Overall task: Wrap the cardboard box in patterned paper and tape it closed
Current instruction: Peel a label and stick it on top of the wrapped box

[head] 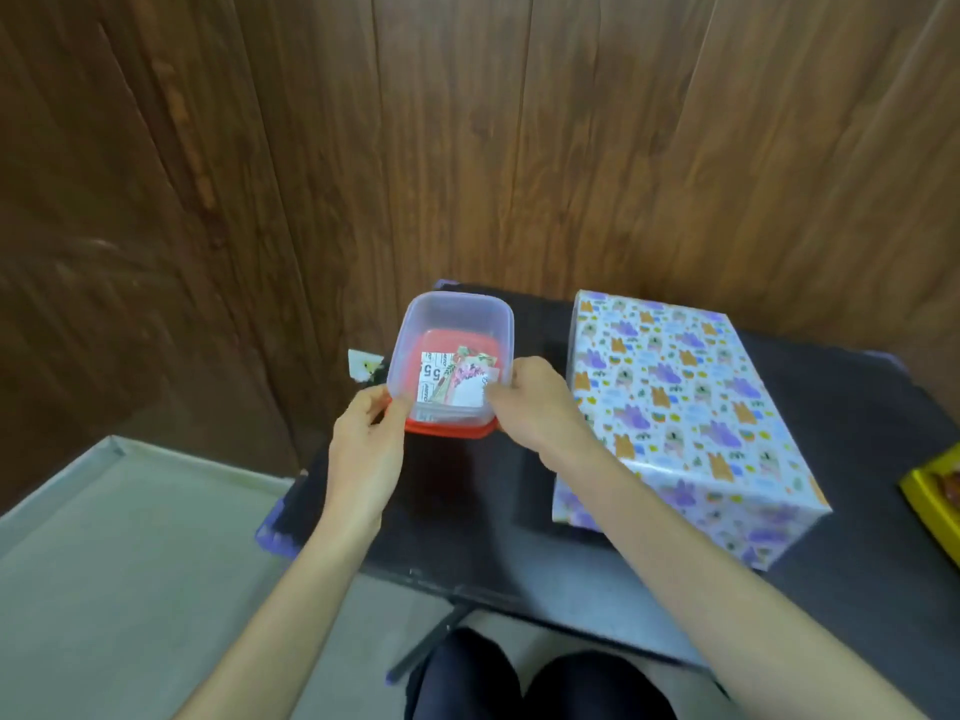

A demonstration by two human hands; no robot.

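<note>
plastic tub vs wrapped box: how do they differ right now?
The plastic tub is see-through, with paper slips visible inside; the wrapped box is covered in patterned paper, contents hidden. The tub is clearly smaller than the box. The left hand and the right hand both grip the tub; nothing touches the box. Both are over the same dark table, tub to the left of the box.

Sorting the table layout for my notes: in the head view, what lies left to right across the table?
Paper scrap → left hand → clear tub → right hand → wrapped box → yellow tray.
</note>
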